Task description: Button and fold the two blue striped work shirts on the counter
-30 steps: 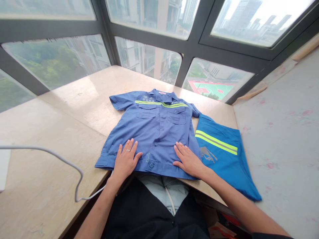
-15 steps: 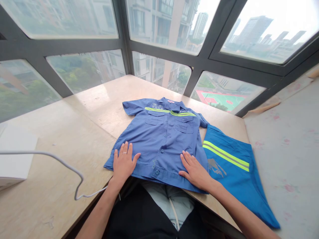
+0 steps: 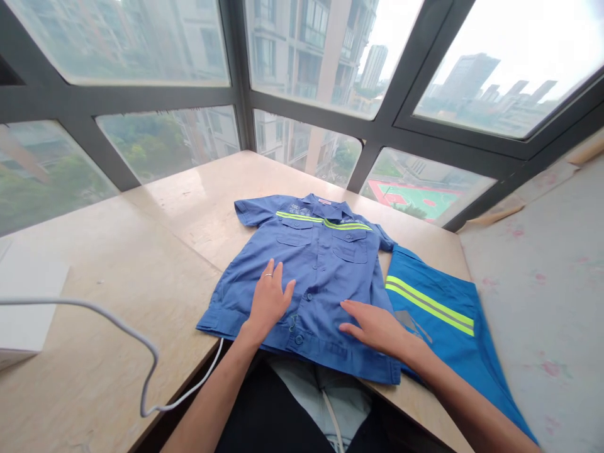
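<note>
A blue short-sleeved work shirt [image 3: 302, 251] lies front up on the wooden surface, buttoned, its collar toward the windows. A yellow-green reflective stripe crosses its chest above two pockets. My left hand [image 3: 272, 296], wearing a ring, is over the lower front, left of the buttons, fingers extended. On the other side of the buttons, my right hand [image 3: 375, 327] is over the lower right front with its fingers stretched out and thumb apart. Neither hand grips cloth; whether they touch it I cannot tell. Partly under the shirt's right side are folded brighter blue trousers [image 3: 438, 289] with a reflective band.
A white cable [image 3: 153, 358] loops over the wooden tabletop [image 3: 113, 270] at left, near a white box [image 3: 31, 302]. Windows with grey frames [image 3: 244, 94] border the back. A flower-patterned wall [image 3: 538, 302] stands at the right, beside the trousers.
My left hand has moved right and away from me, from the shirt's lower left toward the buttons. My right hand has turned slightly, fingers pointing more to the left. The view has tilted slightly up.
</note>
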